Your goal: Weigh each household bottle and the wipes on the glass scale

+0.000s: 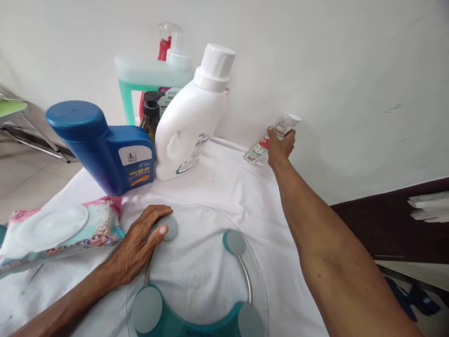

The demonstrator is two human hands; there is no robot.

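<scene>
My right hand (281, 144) is stretched out to the wall and closed around a clear plastic bottle (257, 153) with a white cap and a red and white label. The bottle leans, its cap up to the right and its base low by the cloth's far edge. Close to me, my left hand (145, 238) grips the left rim of a round glass bathroom scale (196, 323), thumb on top by a grey pad. Its fingertips are partly hidden. The scale has teal parts, grey round pads and curved metal rods, and lies on a white cloth (224, 187).
Left of the scale lies a pack of wet wipes (101, 224). Behind stand a blue motor oil bottle (112, 145), a white detergent jug (192, 121), a dark pump bottle (150, 112) and a green-liquid jug (126, 89). A white wall (333, 70) borders the far side.
</scene>
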